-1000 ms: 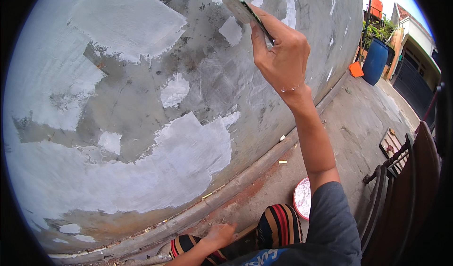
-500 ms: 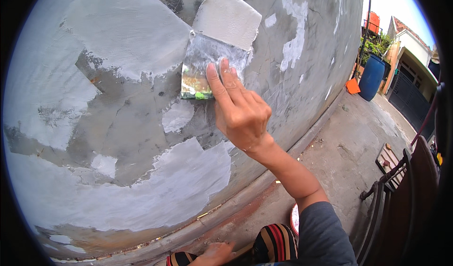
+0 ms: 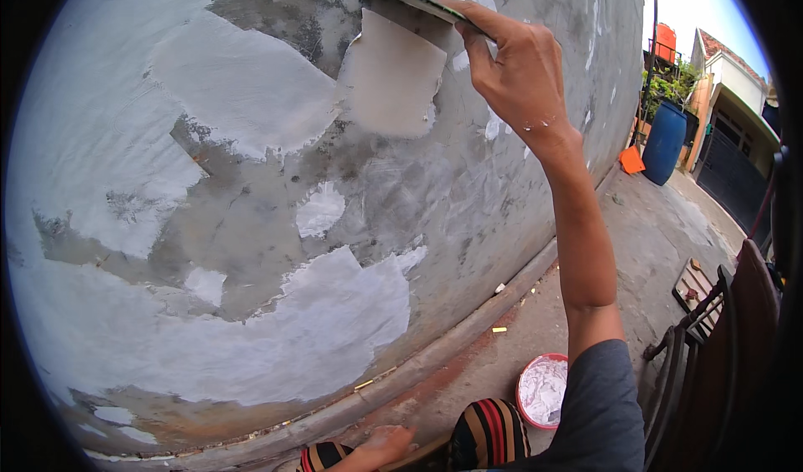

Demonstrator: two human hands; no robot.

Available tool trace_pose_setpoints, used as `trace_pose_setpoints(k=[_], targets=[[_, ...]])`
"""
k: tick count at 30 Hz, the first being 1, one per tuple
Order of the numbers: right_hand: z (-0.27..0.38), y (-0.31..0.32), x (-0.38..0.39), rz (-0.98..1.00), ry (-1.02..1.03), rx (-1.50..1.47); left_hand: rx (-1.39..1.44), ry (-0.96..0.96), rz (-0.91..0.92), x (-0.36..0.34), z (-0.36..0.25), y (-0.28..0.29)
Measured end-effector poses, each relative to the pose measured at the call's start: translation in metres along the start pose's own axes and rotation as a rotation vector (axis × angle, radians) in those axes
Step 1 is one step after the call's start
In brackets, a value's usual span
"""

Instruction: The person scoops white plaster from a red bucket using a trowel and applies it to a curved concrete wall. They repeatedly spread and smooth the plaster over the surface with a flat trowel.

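1. Right hand is up high on the wall, fingers closed over the top of a flat scraper, thumb tucked under it. The blade sits at the upper edge of a fresh, smooth patch of filler, tilted so only its edge meets the surface.

2. Left hand is down at the near bottom edge, fingers loosely curled, resting on what looks like the knee; I can't see anything in it.

3. To do this stroke well, I'd judge the blade wants a low angle and even pressure across its full width, so the wet patch feathers out instead of leaving ridges at its sides.

4. The patch's left edge nearly touches the big white area further left. Overlapping into that border would blend the two; stopping short would leave a bare grey seam.

5. Plenty of bare grey render below and to the right, around the small white spot and above the wide lower patch. Worth working outward from wet edges.

6. The filler tub, red-rimmed and white inside, sits on the ground near the right elbow, well below the working spot, so each reload means a long reach down.

7. A wooden chair stands at the near right; a blue barrel far right.
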State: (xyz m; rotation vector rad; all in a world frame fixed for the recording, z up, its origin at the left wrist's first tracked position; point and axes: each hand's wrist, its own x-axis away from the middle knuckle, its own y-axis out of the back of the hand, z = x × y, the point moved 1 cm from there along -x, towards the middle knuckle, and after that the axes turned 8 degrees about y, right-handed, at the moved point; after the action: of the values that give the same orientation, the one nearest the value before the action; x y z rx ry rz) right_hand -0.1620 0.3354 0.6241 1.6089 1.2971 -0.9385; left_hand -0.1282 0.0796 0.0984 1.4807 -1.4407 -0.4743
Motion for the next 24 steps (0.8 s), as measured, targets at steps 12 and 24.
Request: trace_pose_setpoints(k=[12, 24], targets=[[0.083, -0.024, 0.113, 0.118, 0.097, -0.154, -0.061, 0.119, 0.090, 0.012, -0.004, 0.003], [0.005, 0.003, 0.042, -0.040, -0.156, -0.132, -0.120, 0.136, 0.071, 0.034, -0.034, 0.044]])
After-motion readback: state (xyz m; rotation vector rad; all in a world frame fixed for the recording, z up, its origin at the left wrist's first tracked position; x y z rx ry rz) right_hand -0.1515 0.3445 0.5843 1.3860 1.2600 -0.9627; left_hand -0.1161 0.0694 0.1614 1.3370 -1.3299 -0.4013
